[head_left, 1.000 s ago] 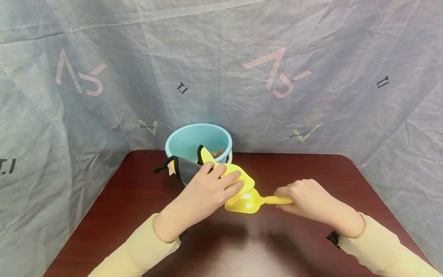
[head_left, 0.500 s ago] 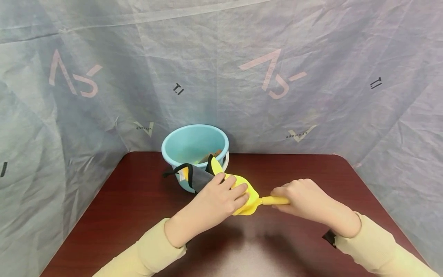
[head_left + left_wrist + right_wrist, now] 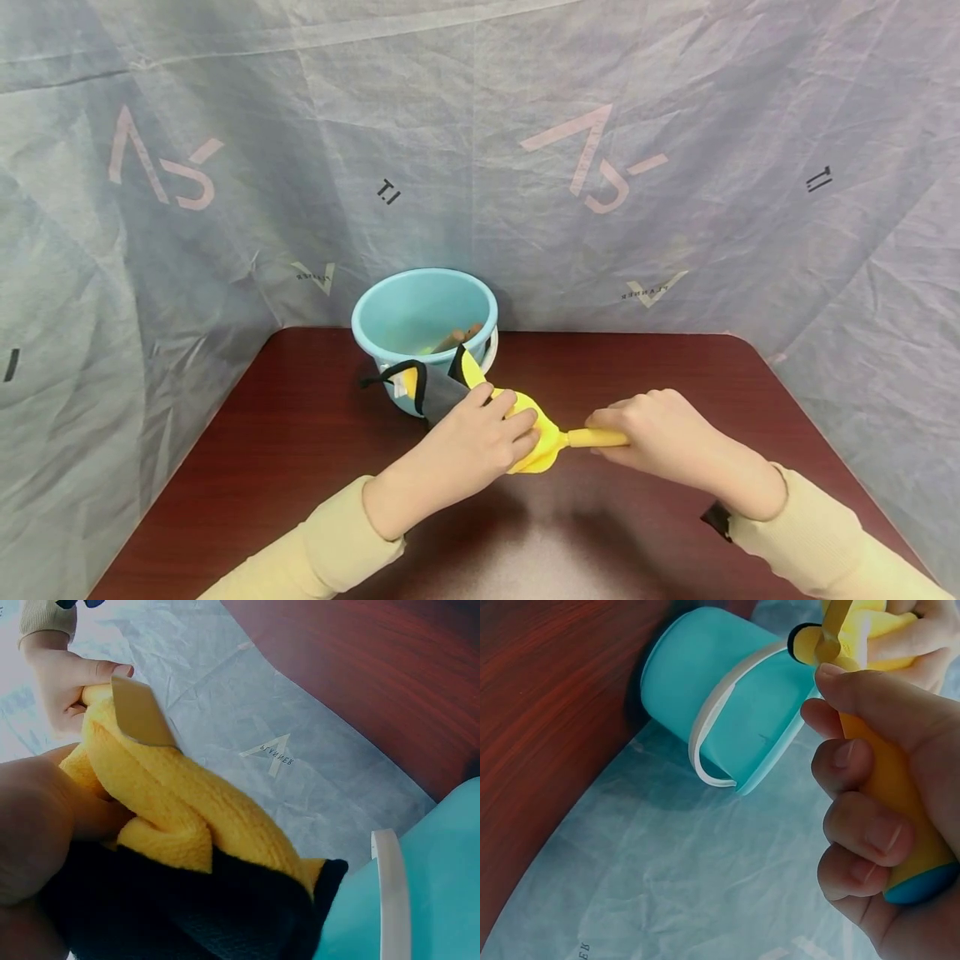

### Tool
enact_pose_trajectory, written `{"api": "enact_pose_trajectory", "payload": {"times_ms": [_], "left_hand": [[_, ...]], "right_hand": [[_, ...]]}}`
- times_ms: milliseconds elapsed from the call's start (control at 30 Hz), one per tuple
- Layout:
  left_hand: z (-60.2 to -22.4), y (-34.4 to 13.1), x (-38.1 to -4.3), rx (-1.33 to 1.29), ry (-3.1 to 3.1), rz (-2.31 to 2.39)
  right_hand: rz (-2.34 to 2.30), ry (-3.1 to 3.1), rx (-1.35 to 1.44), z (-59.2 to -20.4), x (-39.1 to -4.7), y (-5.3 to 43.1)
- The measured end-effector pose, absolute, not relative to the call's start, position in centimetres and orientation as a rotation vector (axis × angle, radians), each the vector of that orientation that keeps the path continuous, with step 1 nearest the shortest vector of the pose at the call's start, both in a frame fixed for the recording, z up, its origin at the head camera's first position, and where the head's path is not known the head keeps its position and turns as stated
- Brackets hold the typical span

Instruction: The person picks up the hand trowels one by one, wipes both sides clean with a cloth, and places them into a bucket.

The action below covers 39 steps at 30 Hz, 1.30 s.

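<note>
In the head view, my right hand grips the handle of a yellow hand trowel. The right wrist view shows its fingers curled round the handle, which has a blue end cap. My left hand holds a yellow and dark grey cloth against the trowel's blade. In the left wrist view the folded cloth wraps partly round the blade, whose edge sticks out. The hand and cloth hide most of the blade. Both things are held above the table.
A light blue bucket with a white handle stands behind the cloth. Several brownish things lie inside it. The dark red table ends at a hanging grey sheet.
My left hand has moved slightly right and down with the cloth, which now covers more of the blade. The right hand keeps its grip in nearly the same place.
</note>
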<state>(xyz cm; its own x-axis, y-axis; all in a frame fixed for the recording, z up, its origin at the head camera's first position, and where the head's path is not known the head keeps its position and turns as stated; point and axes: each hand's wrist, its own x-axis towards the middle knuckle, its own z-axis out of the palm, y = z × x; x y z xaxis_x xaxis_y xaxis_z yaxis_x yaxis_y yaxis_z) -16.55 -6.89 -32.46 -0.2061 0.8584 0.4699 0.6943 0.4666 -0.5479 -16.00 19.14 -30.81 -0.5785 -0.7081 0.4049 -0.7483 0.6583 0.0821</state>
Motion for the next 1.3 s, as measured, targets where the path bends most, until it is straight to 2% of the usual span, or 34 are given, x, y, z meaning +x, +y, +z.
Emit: {"api": "enact_pose_trajectory", "payload": {"times_ms": [1300], "left_hand": [[-33.1, -11.6, -16.4, -1.292, -2.023, 0.219]], "right_hand": [[0.13, -2.46, 1.163, -30.7, -15.9, 20.1]]}}
